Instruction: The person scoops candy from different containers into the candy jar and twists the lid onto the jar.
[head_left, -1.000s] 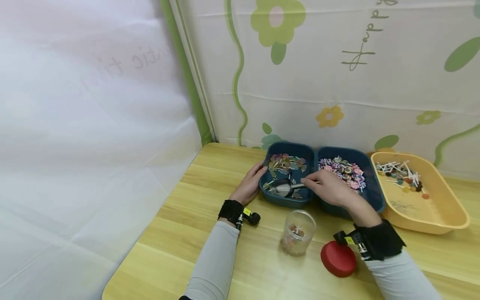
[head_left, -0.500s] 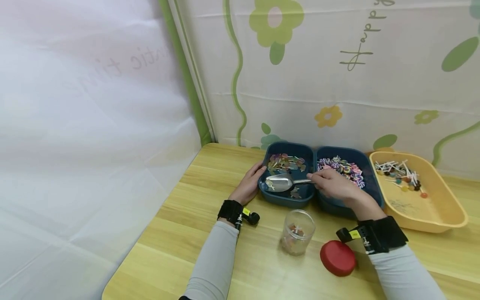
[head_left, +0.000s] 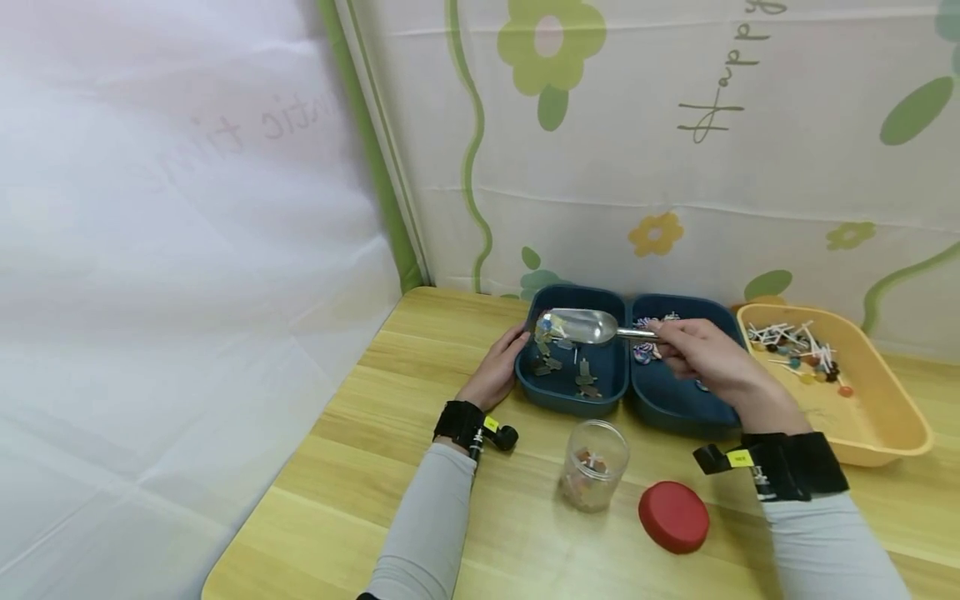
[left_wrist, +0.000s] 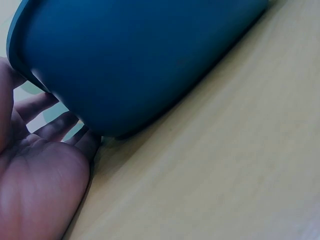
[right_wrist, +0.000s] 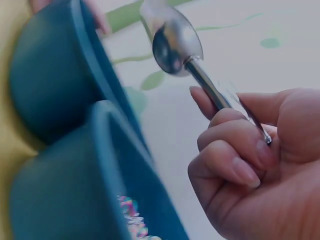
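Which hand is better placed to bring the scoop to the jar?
Probably the right hand: it grips the scoop by its handle. The left hand touches the left blue tub.

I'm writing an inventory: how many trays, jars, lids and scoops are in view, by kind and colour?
Blue trays: 2
Yellow tray: 1
Clear jar: 1
Red lid: 1
Metal scoop: 1
Total: 6

The person's left arm (head_left: 427, 521), in a pale grey sleeve, reaches forward, the left hand (head_left: 491, 371) at its end with fingers extended and slightly spread. The right arm (head_left: 832, 542), sleeved alike, slants inward, and the right hand (head_left: 708, 360) points leftward in a grip, several fingers curled toward the palm. Black bands (head_left: 459, 423) wrap both wrists.
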